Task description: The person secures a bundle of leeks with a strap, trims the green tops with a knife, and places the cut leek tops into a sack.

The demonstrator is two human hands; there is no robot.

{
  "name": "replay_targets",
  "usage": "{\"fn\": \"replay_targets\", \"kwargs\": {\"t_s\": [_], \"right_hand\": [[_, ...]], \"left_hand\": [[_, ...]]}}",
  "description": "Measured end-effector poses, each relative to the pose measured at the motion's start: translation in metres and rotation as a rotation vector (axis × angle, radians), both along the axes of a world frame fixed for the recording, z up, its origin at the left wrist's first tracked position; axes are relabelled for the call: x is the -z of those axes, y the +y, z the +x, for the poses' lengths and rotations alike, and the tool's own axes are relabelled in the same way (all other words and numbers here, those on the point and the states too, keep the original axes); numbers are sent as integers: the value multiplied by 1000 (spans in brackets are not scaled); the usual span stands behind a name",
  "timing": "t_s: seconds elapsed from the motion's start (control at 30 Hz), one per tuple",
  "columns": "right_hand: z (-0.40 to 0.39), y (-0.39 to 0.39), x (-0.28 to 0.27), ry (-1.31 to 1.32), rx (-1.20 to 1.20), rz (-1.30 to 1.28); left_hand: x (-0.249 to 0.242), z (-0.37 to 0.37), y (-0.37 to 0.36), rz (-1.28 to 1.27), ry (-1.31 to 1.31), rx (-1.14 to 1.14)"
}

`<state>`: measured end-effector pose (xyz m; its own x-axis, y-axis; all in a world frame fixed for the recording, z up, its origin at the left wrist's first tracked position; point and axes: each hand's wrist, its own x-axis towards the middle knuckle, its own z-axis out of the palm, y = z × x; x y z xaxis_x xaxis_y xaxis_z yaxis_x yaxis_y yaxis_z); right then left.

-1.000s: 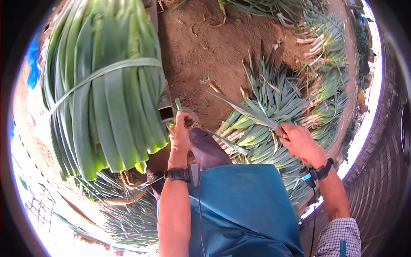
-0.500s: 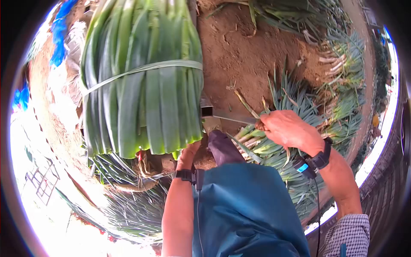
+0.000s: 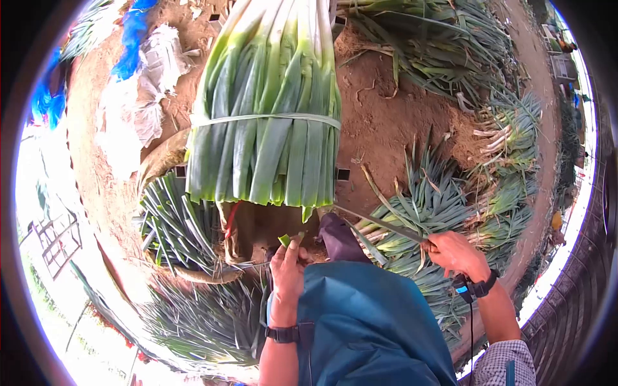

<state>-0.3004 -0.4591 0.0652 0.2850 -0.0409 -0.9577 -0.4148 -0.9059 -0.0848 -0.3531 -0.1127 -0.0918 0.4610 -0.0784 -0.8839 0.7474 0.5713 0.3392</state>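
A large bundle of green onions [image 3: 264,154], tied round with a pale band [image 3: 270,117], lies with its cut leaf ends toward me. Just below those ends, my left hand [image 3: 288,270] pinches a small cut piece of green leaf [image 3: 284,240]. My right hand [image 3: 457,254] is closed round the handle of a long thin knife [image 3: 380,223], whose blade points left toward the bundle's lower right corner. The blade's tip is near the leaf ends.
Loose green onions [image 3: 438,199] lie on the soil at the right, with more [image 3: 418,38] at the upper right. Another pile [image 3: 199,315] is at the lower left. White sheeting [image 3: 138,106] and blue material [image 3: 135,38] are at the upper left.
My left hand has come down from the bundle's cut edge with a leaf piece. My right hand and the knife are lower and farther right. The view has shifted, showing more of the bundle.
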Motion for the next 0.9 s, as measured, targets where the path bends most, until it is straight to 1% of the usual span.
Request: {"fn": "replay_targets", "kwargs": {"t_s": [0.03, 0.1, 0.13, 0.2, 0.23, 0.33, 0.37, 0.47, 0.5, 0.6, 0.63, 0.7, 0.73, 0.77, 0.87, 0.9], "right_hand": [[0, 0, -9, 10, -2, 3], [7, 1, -23, -65, -99, 62], [13, 2, -29, -104, -151, 91], [40, 15, -47, -12, -63, 76], [54, 21, -54, 33, -22, 68], [78, 25, -63, 40, -24, 108], [91, 33, -72, 47, -44, 102], [97, 19, -64, -80, -281, 190], [109, 27, -75, 46, -157, 168], [115, 22, -70, -88, -377, 265], [118, 22, -70, -145, -418, 291], [130, 36, -78, -227, -498, 353], [143, 54, -100, 17, -204, 279], [144, 59, -101, 19, -200, 262], [147, 66, -101, 50, -153, 212], [146, 66, -104, 69, -130, 194]], "left_hand": [[-16, 15, -7, -16, -28, -20], [-44, 44, -19, -47, -88, -43], [-47, 53, -25, -46, -113, -31], [-53, 65, -31, -43, -159, -13], [-46, 64, -33, -60, -176, -16], [-40, 66, -39, -27, -155, -5], [-50, 76, -38, 117, -106, 133], [-43, 77, -38, 180, -180, 98], [-37, 74, -38, 168, -216, 66], [-33, 72, -38, 215, -230, 104], [-34, 73, -39, 218, -224, 104], [-47, 88, -39, 281, -211, 191], [-53, 86, -38, 312, -182, 236], [-41, 80, -37, 374, -210, 272], [-21, 72, -37, 432, -227, 250], [-18, 72, -36, 447, -249, 281]]}}
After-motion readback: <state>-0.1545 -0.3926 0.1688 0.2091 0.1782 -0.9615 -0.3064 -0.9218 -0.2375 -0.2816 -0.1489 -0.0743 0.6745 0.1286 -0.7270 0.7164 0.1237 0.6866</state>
